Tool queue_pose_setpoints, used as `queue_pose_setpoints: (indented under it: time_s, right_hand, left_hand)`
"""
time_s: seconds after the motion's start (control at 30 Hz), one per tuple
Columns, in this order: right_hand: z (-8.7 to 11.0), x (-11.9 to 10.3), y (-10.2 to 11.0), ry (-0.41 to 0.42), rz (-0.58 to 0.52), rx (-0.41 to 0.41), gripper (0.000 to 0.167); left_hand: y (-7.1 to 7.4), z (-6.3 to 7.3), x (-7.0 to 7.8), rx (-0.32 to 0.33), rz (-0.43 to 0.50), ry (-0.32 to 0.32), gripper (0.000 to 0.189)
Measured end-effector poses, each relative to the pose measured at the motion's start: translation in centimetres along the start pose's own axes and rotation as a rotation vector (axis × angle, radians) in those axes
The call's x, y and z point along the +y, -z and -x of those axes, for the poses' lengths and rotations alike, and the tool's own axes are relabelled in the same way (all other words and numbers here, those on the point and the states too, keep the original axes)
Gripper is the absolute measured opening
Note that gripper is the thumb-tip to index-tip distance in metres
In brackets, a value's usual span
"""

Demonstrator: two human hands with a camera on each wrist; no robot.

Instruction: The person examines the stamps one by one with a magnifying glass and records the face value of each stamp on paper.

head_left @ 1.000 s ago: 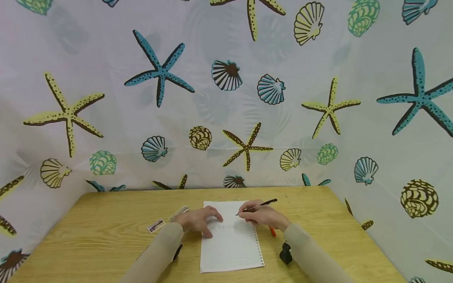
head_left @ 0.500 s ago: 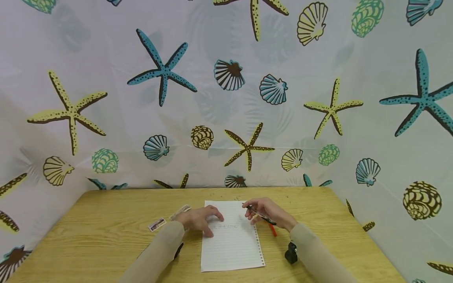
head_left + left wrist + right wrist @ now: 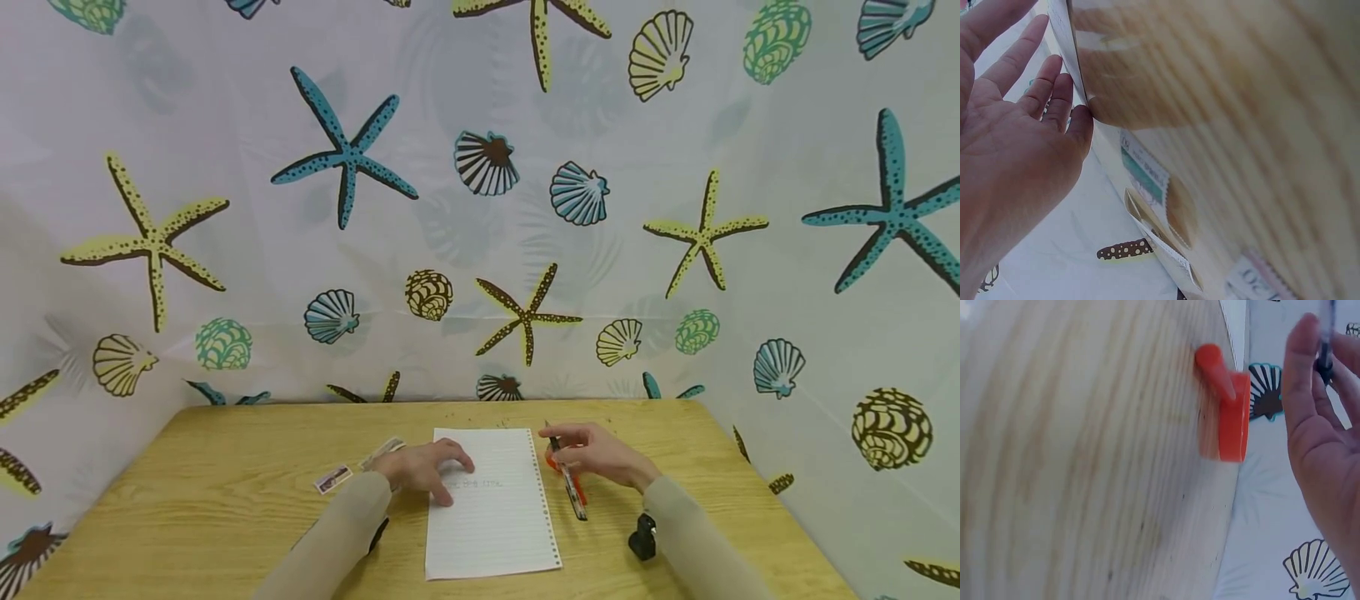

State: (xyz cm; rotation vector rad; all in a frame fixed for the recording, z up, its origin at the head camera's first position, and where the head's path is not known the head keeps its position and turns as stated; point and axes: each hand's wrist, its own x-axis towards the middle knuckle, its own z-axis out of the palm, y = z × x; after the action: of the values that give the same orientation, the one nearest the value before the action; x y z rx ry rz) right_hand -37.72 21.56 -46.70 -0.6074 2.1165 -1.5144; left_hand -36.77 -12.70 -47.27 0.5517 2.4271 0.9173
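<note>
A sheet of lined paper [image 3: 491,533] with punched holes down its right side lies on the table, bearing a faint line of handwriting. My left hand [image 3: 423,467] rests on its left edge with fingers spread; the left wrist view shows its palm and relaxed fingers. Off the paper's right side, my right hand [image 3: 600,454] holds a pen [image 3: 575,497] between thumb and fingers, the pen's dark end pointing down toward me. Below that hand lies a red ring-shaped thing with a handle [image 3: 1233,419], partly hidden in the head view.
Postage stamps [image 3: 1145,169] lie left of the left hand, one flat stamp [image 3: 332,478] apart from the others. The wooden table [image 3: 225,517] meets a hanging sheet [image 3: 420,350] printed with starfish and shells at the back and sides.
My right hand has lifted the pen from the paper, moved right past its edge, and turned the pen over. The left hand stays in place.
</note>
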Motion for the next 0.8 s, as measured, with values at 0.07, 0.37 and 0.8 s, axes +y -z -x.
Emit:
queue_pose_setpoints:
  time_s: [0.07, 0.37, 0.8]
  right_hand:
    - [0.3, 0.1, 0.4, 0.003, 0.018, -0.01, 0.054]
    - [1.7, 0.5, 2.2, -0.002, 0.061, -0.031, 0.058]
    - [3.2, 2.0, 4.1, -0.056, 0.173, 0.047, 0.053]
  left_hand:
    - [0.0, 0.1, 0.0, -0.003, 0.01, -0.005, 0.049]
    - [0.0, 0.0, 0.1, -0.011, 0.012, -0.028, 0.052]
    - [-0.3, -0.3, 0.2, 0.046, -0.05, -0.085, 0.043]
